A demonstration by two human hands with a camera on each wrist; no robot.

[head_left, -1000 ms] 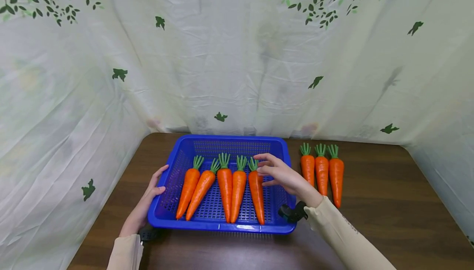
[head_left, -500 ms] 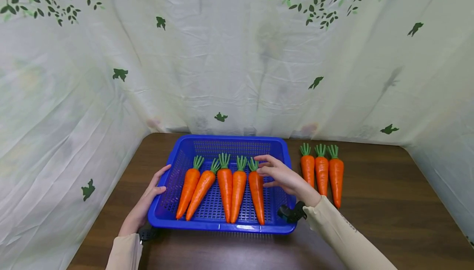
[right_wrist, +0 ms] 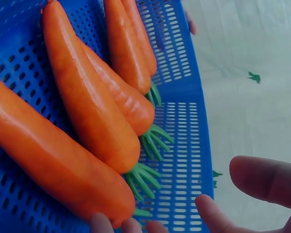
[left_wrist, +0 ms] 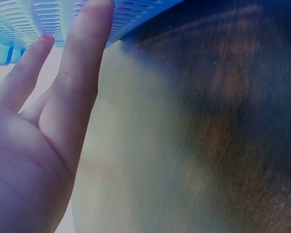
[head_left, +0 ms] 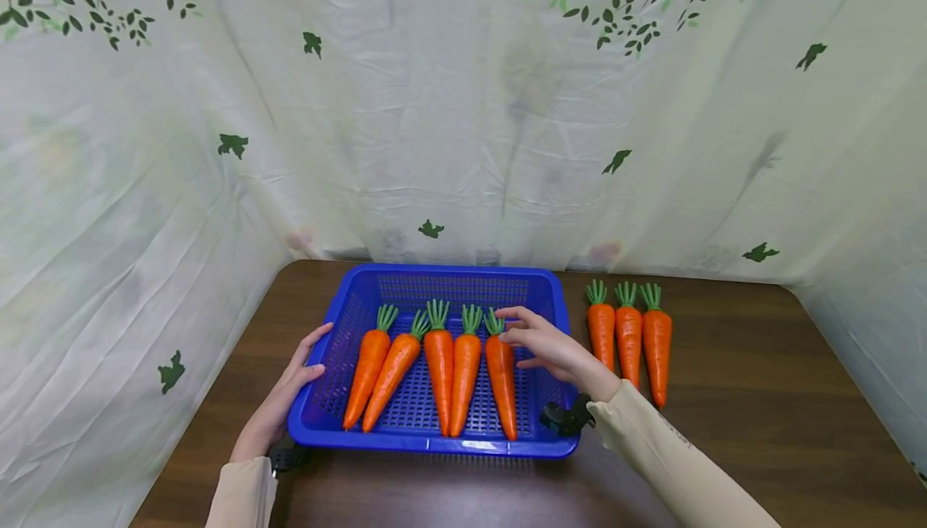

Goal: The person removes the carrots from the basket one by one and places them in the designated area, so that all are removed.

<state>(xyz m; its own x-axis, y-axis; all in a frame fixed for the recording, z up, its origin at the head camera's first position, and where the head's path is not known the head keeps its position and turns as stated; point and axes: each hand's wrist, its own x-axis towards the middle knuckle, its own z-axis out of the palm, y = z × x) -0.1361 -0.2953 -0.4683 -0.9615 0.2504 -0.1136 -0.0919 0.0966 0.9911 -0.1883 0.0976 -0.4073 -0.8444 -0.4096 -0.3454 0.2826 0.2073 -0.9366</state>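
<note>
A blue mesh basket [head_left: 463, 269] holds several orange carrots with green tops, laid side by side. At its left wall is my left hand [head_left: 282, 399], the thumb by the rim. The left wrist view shows straight fingers [left_wrist: 82, 53] against the outside of the mesh. Inside the basket, over the top end of the rightmost carrot [head_left: 501, 387], my right hand [head_left: 554, 348] hovers with spread fingers. From the right wrist, fingertips [right_wrist: 101, 224] overlap that carrot's thick end, while the thumb and another finger stand apart with nothing between them.
Right of the basket, 3 more carrots [head_left: 628, 335] lie in a row on the brown wooden table [head_left: 768, 399], partly behind the right forearm. A pale cloth [head_left: 463, 150] with leaf prints hangs around the back and sides.
My right hand has dipped slightly toward me at the rightmost carrot's top. The left hand, the basket and the carrots have stayed in place.
</note>
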